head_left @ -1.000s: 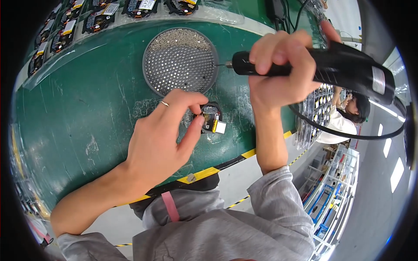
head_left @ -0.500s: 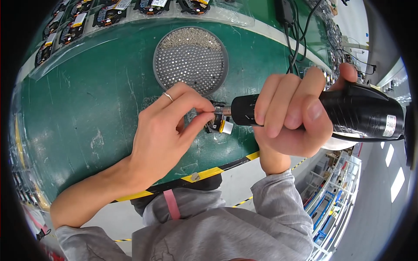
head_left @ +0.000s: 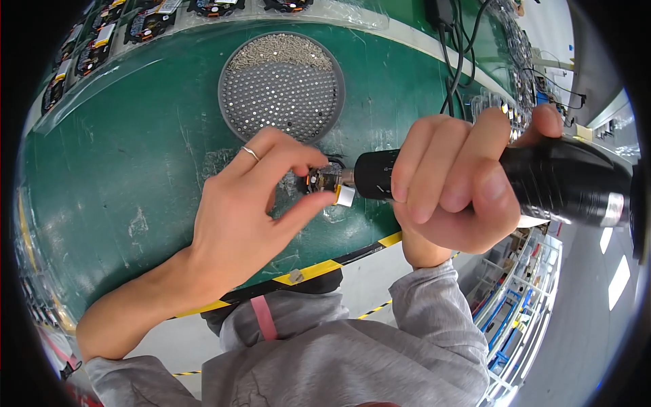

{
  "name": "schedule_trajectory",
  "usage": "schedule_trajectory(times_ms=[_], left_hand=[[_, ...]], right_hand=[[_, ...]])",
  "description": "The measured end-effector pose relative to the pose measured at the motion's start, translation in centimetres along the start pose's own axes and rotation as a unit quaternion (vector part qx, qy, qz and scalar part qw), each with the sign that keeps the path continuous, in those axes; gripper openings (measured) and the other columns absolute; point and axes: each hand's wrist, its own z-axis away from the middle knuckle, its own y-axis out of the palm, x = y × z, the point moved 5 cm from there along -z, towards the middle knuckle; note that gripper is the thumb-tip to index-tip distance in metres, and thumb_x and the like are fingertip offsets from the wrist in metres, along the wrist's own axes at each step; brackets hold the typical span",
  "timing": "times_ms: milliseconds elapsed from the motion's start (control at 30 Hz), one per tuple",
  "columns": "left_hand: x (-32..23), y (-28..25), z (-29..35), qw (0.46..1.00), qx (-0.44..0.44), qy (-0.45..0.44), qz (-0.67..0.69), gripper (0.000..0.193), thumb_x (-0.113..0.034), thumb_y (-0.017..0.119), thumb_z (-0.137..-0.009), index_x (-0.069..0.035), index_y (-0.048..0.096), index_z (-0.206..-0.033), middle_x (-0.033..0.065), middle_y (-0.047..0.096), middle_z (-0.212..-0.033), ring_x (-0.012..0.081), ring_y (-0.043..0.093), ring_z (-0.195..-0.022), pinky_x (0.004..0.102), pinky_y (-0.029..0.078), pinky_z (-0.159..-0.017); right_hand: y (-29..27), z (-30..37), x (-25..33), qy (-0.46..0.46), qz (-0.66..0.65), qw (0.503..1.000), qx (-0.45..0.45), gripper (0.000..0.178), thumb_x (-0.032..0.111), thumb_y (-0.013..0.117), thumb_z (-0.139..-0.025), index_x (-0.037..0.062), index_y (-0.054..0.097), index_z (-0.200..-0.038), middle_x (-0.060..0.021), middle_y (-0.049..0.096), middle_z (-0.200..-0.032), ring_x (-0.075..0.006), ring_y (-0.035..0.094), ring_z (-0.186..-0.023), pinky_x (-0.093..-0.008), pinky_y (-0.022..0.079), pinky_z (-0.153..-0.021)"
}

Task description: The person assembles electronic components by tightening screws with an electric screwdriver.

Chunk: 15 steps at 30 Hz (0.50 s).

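Note:
My right hand (head_left: 456, 180) is wrapped round a black electric screwdriver (head_left: 569, 173) held nearly level in view, its bit end (head_left: 348, 177) at the right side of a small circuit board assembly (head_left: 324, 178). That assembly is dark and roundish, with a silver-and-yellow battery-like piece (head_left: 345, 195) at its near right. Over its left side my left hand (head_left: 247, 193), a ring on one finger, has thumb and forefinger apart. The thumb lies by the near edge and the forefinger by the far edge; whether they press on it I cannot tell.
Just beyond my left hand stands a round grey dish (head_left: 271, 102) with a holed plate and many small screws, heaped at its far side. Clear trays of similar assemblies (head_left: 150, 26) line the back left. Black cables (head_left: 456, 68) hang at the back right. Striped tape (head_left: 308, 273) marks the green table's (head_left: 135, 163) near edge.
My left thumb and forefinger, pinched together at the screwdriver's tip before, have spread apart over the assembly. The dish, trays and assembly appear slightly further left in view.

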Motion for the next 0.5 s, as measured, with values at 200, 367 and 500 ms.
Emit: schedule_trajectory(times_ms=[200,367,500], left_hand=[[0.2,0.9,1.0,0.972,0.049,0.089,-0.211,0.053,-0.022,0.082,-0.085,-0.012,0.063,-0.133,0.0028,0.059,-0.102,0.0183,0.065,-0.072,0.0327,0.054,-0.057],[0.5,0.9,1.5,0.967,0.056,0.089,-0.233,0.055,-0.026,0.081,-0.086,-0.009,0.063,-0.135,0.0034,0.060,-0.103,0.0199,0.066,-0.074,0.0333,0.055,-0.060],[0.4,0.9,1.3,0.972,0.048,0.058,-0.224,0.059,-0.018,0.085,-0.080,-0.013,0.066,-0.136,0.0048,0.060,-0.094,0.0199,0.068,-0.074,0.0353,0.056,-0.062]], right_hand=[[-0.3,0.6,-0.2,0.045,0.093,0.992,0.073,0.058,0.002,0.058,-0.098,0.0169,0.037,-0.150,-0.0045,0.057,-0.075,-0.0181,0.054,-0.049,-0.0356,0.050,-0.047],[0.0,1.0,-0.4,0.060,0.114,0.987,0.094,0.061,0.004,0.064,-0.098,0.0208,0.038,-0.150,-0.0033,0.059,-0.072,-0.0184,0.055,-0.047,-0.0348,0.048,-0.045],[0.2,1.1,-0.6,0.046,0.097,0.992,0.066,0.060,0.004,0.063,-0.098,0.0200,0.038,-0.150,-0.0034,0.060,-0.071,-0.0183,0.055,-0.047,-0.0341,0.048,-0.045]])
